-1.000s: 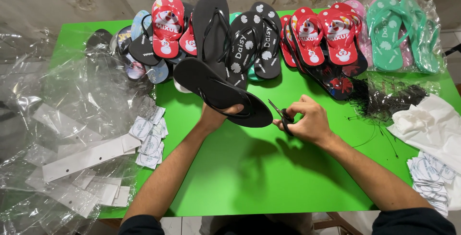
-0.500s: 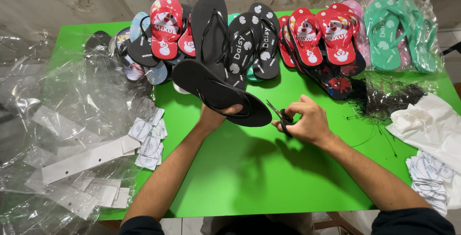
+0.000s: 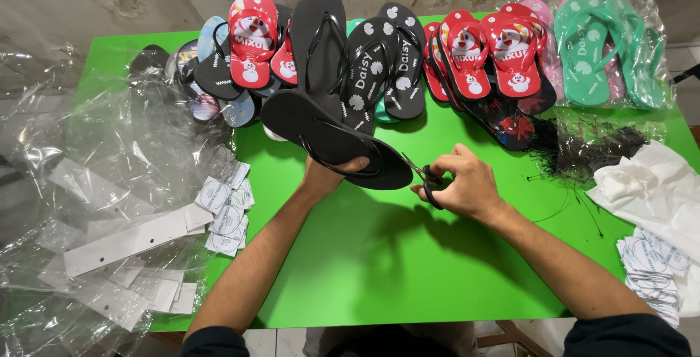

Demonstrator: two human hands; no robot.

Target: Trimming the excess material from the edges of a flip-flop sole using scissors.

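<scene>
My left hand (image 3: 329, 175) grips a plain black flip-flop (image 3: 321, 134) from underneath and holds it above the green table (image 3: 394, 269), heel end toward the right. My right hand (image 3: 467, 185) holds small black scissors (image 3: 423, 176), whose blades point at the heel end of that flip-flop. A second black flip-flop (image 3: 319, 36) stands up just behind the held one.
Rows of flip-flops line the table's far edge: red ones (image 3: 503, 54), black flowered ones (image 3: 379, 69), teal ones in plastic (image 3: 609, 51). Clear plastic bags (image 3: 87, 182) and round paper tags (image 3: 222, 207) lie at left. White paper (image 3: 656, 189) and black strings (image 3: 590, 153) lie at right.
Both hands and the black flip-flop have shifted slightly; the scissors stay at the flip-flop's heel end. Nothing was picked up or let go.
</scene>
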